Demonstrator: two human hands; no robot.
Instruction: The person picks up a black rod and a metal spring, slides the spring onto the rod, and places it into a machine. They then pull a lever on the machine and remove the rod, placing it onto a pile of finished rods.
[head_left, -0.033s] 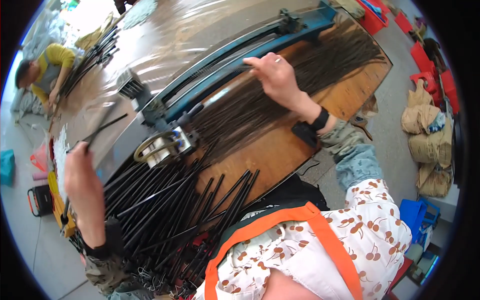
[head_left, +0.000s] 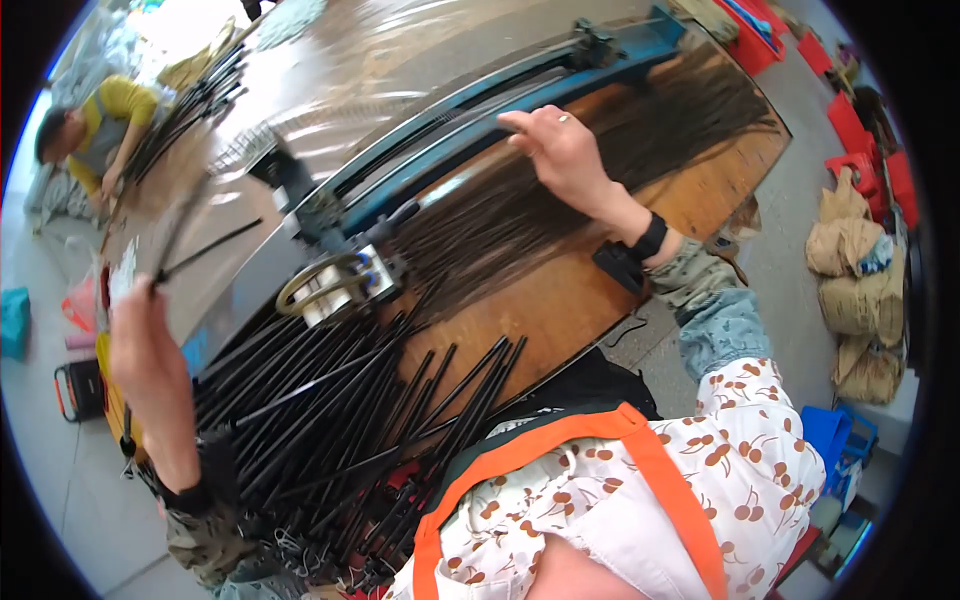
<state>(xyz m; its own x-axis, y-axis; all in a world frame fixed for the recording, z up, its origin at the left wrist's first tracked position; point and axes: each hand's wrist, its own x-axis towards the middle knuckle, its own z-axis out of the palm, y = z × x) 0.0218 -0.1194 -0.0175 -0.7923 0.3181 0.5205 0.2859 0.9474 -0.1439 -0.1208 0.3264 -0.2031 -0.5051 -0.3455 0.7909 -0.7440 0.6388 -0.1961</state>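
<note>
My left hand [head_left: 148, 350] is closed around thin black rods [head_left: 212, 248] at the left of the table. One rod points to the right; another, smeared by motion, points up and away. My right hand [head_left: 568, 158] is over the blue metal rail machine [head_left: 420, 185], fingers curled and thumb and forefinger brought together at the rail's near edge. Whatever is between those fingertips is too small to make out. Below that hand, a spread of thin dark rods [head_left: 500, 220] lies along the wooden board [head_left: 480, 330]. A clamp head with a looped hose [head_left: 325, 285] sits at the machine's near end.
A heap of black rods [head_left: 310, 410] leans in front of me. Across the plastic-covered table, a person in yellow [head_left: 125, 105] handles another bundle of black rods [head_left: 195, 110]. Brown sacks [head_left: 845, 290] and red bins [head_left: 845, 125] stand on the floor at right.
My left hand has shifted a little to the left with the rods, which are blurred by the motion. My right hand stays at about the same place on the rail.
</note>
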